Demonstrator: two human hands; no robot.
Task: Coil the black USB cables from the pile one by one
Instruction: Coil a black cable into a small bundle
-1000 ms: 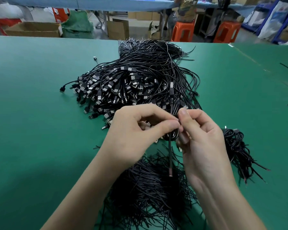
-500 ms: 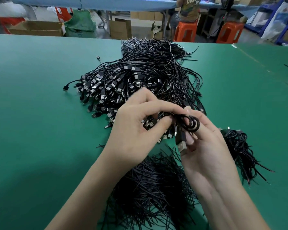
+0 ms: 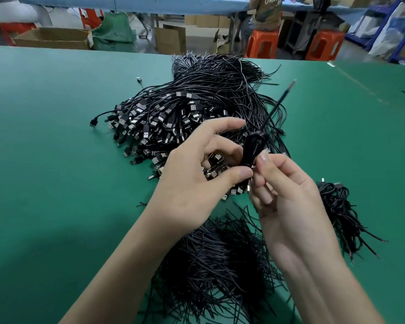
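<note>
Black USB cable [image 3: 255,146] nearly coiled, held over mid table [image 3: 56,160]. Right hand [image 3: 290,202] and left hand [image 3: 192,183] both in a pinching grip on the loops, tail poking far-right. Far pile [image 3: 197,108] looks huge, and there are only a few coiled bundles [image 3: 337,206] on the right, so most of the work is left.

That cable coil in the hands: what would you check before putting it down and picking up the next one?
1. Coil held firmly: ok. The left hand and the right hand both pinch its lower end.
2. Loose end wound in: not ok. It sticks up and away from the coil.
3. Loops neat and tight: cannot tell, they are blurred.
4. Place to drop it: ok. A bundle of finished coils lies on the table just right of the right hand.
5. More cables to do: ok. A big pile lies behind the hands.
</note>
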